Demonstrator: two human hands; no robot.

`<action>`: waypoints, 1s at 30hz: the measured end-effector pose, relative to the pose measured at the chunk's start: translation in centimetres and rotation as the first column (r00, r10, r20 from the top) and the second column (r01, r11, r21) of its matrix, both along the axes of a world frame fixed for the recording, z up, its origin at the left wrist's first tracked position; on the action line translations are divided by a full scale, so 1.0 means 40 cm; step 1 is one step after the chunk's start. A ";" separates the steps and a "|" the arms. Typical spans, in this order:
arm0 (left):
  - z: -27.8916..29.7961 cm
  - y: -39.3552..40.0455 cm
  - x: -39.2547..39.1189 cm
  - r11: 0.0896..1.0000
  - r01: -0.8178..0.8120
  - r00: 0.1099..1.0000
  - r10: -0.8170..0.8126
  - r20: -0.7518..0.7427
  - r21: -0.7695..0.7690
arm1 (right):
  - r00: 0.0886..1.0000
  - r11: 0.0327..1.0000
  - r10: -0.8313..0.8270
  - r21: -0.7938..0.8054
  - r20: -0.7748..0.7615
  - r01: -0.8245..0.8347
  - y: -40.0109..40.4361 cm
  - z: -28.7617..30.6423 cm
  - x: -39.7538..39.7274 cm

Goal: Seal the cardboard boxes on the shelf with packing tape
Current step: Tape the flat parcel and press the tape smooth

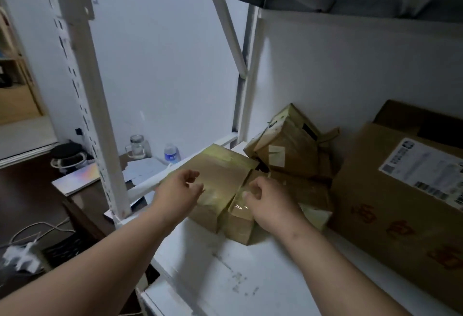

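At frame centre, the left hand [179, 188] hovers loosely curled over a box [220, 177] on the shelf [225, 278]. The right hand [269, 205] pinches tape [239, 203] beside that box.

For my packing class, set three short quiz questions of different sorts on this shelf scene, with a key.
1. True or false: the right hand rests on a small taped box.
2. Which lies right of the small boxes on the shelf? A) a bucket B) a large labelled box C) a lamp
3. Fill in: beyond the shelf, beside the glass jar, stands a water ____.

Key: 1 true; 2 B; 3 bottle. The left hand hovers open over another taped box.
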State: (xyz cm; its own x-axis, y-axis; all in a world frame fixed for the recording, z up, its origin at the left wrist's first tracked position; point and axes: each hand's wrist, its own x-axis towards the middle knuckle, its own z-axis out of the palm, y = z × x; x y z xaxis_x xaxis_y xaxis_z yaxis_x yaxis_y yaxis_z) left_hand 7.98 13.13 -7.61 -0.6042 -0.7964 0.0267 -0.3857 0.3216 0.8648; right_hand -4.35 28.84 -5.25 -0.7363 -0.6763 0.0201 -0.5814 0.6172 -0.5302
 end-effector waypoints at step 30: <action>0.186 -0.109 0.179 0.945 0.062 0.833 -0.226 -0.506 -0.320 | 0.955 0.779 -0.104 -0.575 0.278 0.252 -0.139 -0.046 0.391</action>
State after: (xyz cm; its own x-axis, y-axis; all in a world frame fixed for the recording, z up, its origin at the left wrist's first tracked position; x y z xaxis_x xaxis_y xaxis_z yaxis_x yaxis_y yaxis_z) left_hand 15.14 8.78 -0.16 -0.5377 -0.6102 0.5818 0.1749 0.5943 0.7850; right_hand 11.31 23.28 -7.10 -0.8765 -0.4381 0.1997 -0.3169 0.2128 -0.9243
